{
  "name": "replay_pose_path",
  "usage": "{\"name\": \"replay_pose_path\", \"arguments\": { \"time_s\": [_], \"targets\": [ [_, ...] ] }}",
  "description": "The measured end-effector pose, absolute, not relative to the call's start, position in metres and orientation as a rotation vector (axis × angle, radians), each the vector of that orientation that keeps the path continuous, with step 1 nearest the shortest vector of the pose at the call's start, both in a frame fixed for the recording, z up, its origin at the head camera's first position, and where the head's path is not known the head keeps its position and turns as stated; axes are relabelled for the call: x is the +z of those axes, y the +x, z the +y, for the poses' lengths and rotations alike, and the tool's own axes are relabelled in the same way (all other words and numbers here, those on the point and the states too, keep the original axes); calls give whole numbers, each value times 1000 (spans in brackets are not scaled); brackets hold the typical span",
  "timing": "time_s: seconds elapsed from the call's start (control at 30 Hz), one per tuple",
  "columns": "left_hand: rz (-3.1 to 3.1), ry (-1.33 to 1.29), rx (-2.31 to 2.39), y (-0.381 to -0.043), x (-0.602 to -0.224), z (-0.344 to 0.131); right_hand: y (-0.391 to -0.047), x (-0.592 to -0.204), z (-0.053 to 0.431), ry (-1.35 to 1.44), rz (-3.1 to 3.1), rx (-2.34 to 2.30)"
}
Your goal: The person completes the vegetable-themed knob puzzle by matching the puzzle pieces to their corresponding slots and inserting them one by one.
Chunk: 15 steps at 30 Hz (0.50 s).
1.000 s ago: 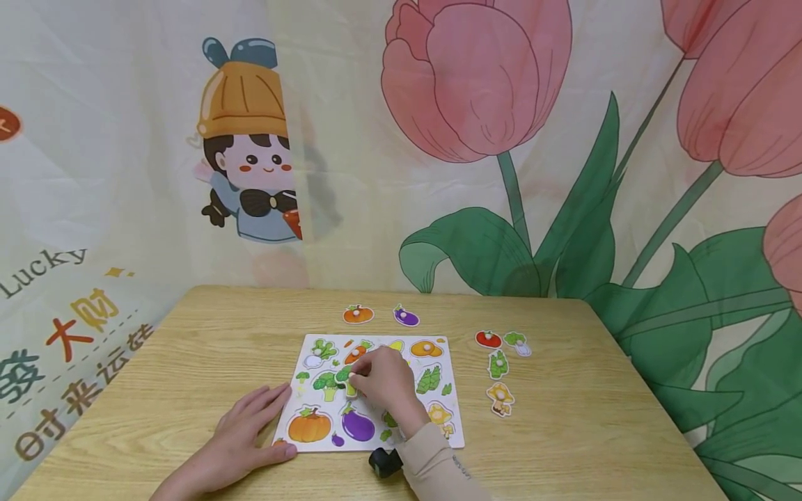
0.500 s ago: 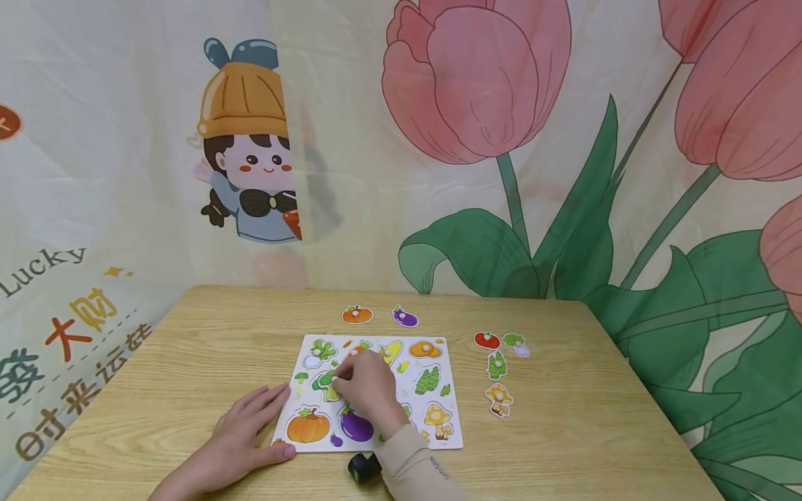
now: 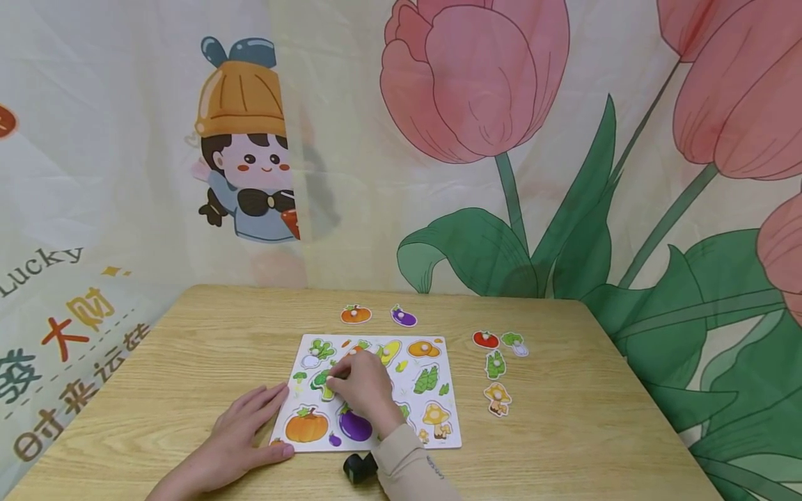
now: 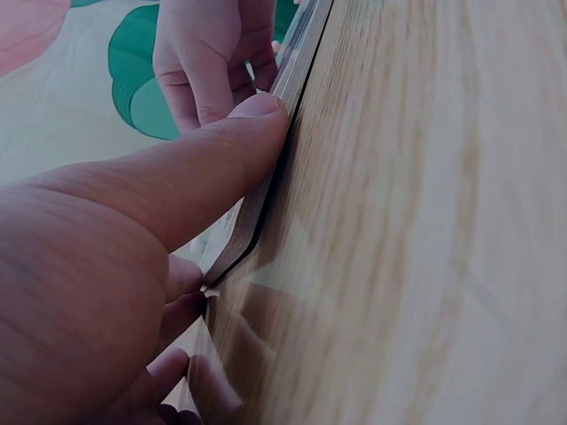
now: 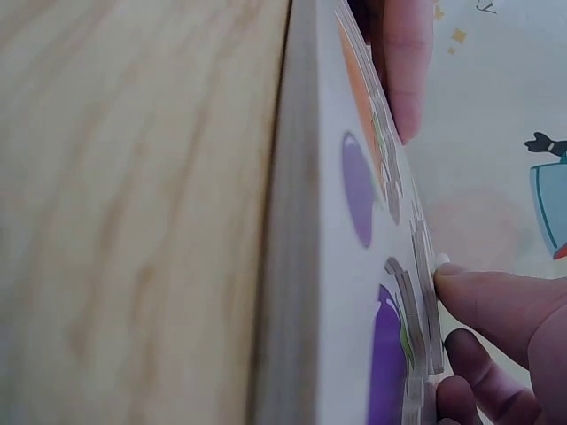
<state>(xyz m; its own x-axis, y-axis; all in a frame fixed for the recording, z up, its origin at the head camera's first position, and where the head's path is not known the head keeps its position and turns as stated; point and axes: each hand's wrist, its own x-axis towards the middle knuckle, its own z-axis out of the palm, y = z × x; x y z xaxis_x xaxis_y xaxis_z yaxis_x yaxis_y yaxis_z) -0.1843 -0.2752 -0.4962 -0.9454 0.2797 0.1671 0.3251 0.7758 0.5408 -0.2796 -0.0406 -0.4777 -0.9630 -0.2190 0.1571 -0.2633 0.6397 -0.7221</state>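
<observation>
A white puzzle board (image 3: 432,438) with printed vegetables lies on the wooden table. Over its left middle, my right hand (image 3: 366,388) pinches the broccoli piece (image 3: 321,380), which sits at the broccoli outline. In the right wrist view the thumb (image 5: 496,301) is against a small white knob (image 5: 442,260). My left hand (image 3: 241,435) lies at the board's left edge, its fingers stretched out. In the left wrist view, the left thumb (image 4: 213,164) rests on the board's edge (image 4: 257,199). The right hand hides the middle of the board.
Beyond the board lie a pumpkin piece (image 3: 356,314) and an eggplant piece (image 3: 404,316). To its right are a tomato piece (image 3: 486,339), a cabbage piece (image 3: 516,344), a green piece (image 3: 495,364) and a mushroom piece (image 3: 498,399). A printed cloth (image 3: 351,209) hangs behind the table.
My right hand has moved left with the broccoli piece, from beside the printed broccoli onto it. The left hand has stayed at the board's edge.
</observation>
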Motion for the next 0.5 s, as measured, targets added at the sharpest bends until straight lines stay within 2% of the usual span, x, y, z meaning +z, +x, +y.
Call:
{"name": "replay_pose_path", "arguments": {
  "time_s": [0.5],
  "targets": [
    [-2891,-491,-901,-186,-498,-275,-281,-476,-46,441,-2851,1202]
  ]
}}
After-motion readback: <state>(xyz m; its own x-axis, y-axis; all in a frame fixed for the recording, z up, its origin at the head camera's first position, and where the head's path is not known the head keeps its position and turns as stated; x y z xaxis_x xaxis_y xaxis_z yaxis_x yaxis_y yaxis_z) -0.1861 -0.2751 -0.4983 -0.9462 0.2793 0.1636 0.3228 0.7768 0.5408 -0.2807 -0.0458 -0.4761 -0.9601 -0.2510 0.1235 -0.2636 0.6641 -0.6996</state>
